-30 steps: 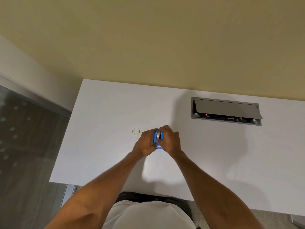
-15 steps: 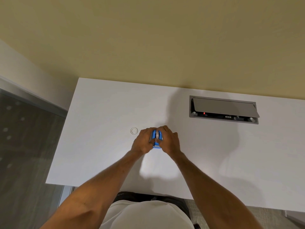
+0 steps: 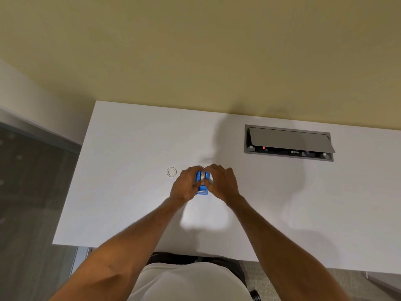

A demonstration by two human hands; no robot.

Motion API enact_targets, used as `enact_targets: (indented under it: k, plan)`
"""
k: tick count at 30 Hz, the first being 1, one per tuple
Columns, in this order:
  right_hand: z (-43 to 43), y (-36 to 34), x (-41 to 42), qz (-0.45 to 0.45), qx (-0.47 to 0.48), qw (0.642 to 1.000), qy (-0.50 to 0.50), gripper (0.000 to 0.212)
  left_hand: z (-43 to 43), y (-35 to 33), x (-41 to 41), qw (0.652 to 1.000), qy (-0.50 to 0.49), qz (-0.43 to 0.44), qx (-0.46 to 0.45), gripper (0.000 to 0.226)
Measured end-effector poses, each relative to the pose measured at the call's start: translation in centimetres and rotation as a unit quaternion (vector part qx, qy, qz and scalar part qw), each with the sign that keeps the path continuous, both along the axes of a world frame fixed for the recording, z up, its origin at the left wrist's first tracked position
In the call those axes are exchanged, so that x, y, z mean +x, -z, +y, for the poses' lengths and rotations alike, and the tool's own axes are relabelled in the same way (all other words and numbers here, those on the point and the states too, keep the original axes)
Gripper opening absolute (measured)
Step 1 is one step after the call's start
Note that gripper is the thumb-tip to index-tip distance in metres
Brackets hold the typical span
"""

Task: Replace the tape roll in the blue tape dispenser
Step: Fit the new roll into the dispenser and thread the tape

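Both forearms reached forward from the bottom of the view and converged near the middle of the white bench (image 3: 130, 203), wrists angled inward so the two hands met over one small object. The left hand (image 3: 184, 184) lay on the left side of the blue tape dispenser (image 3: 202, 187), its fingers curled over the top and its thumb pressed against the near flank, clenched around the body. The right hand (image 3: 222, 182) mirrored it from the other side, knuckles raised and fingers arched over the far end, thumb tucked in toward the centre; it too gripped the dispenser. Between the two hands a strip of the dispenser showed, with a grey band across its upper part that looked like the tape roll (image 3: 202, 176) seated in it, though the fingers hid most of it. The near end of the dispenser, with a pale metallic edge, pointed toward the person. Whether it rested on the bench or was lifted slightly could not be told.

Just left of the left hand, a small clear ring (image 3: 171, 172) lay flat on the bench, apart from the fingers. Farther right and toward the wall, a grey cable box (image 3: 288, 142) was set into the bench with its lid tilted open.
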State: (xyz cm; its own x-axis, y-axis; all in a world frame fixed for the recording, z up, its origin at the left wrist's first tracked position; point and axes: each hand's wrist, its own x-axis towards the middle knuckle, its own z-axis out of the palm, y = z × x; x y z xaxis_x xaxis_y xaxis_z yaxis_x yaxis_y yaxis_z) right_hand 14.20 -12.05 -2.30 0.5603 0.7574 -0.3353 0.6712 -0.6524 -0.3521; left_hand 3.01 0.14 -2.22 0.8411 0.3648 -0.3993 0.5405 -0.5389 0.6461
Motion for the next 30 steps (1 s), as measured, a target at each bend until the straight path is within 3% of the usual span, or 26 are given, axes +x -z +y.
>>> enact_targets:
  k: [9,30]
  plan:
    - [0.4,0.2,0.3,-0.049,-0.008,0.997,-0.051,0.045,-0.1,0.0,0.0,0.999,-0.025,-0.021,-0.016,0.04]
    - [0.8,0.2,1.1,-0.048,0.013,0.997,-0.058,0.038,0.3,0.0,-0.3,0.998,-0.039,-0.018,-0.035,0.037]
